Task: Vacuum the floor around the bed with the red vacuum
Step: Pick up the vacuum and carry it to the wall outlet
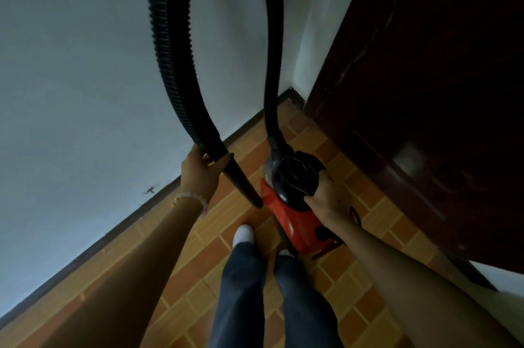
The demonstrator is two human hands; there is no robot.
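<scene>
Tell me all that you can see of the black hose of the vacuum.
The hose is black, ribbed and looks like flexible plastic. It rises from the front of the red vacuum, loops up out of the picture's top and comes down on the left. There the left hand grips it near its end, where a smooth dark nozzle slants down toward the floor, its tip beside the vacuum's body.

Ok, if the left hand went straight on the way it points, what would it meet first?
Probably the dark baseboard under the white wall, past the hose the left hand holds; depth is hard to judge.
</scene>
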